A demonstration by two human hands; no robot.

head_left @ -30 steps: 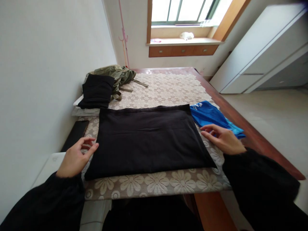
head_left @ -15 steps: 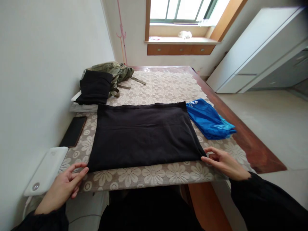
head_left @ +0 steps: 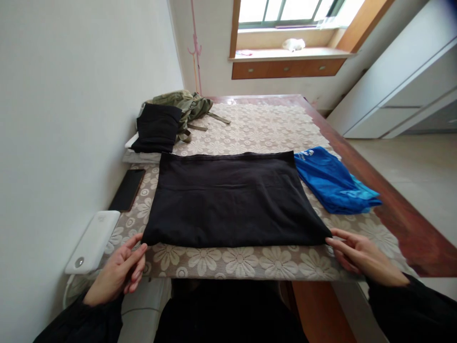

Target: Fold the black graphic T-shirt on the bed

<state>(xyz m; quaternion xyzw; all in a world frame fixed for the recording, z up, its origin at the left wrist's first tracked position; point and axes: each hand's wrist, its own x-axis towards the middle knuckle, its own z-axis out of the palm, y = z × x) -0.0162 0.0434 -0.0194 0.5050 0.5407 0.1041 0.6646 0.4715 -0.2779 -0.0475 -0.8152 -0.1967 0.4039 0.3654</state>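
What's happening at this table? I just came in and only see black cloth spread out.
A person in black sleeves stands at the near edge of a table covered in a flower-patterned lace cloth. A black garment lies flat on it. The left hand touches its near left corner and the right hand its near right corner. A blue garment lies to the right; a phone and a white power bank to the left.

left hand: low at the near left, fingers loosely curled, thumb raised
right hand: low at the near right, fingers extended leftward
sleeves: dark, both forearms
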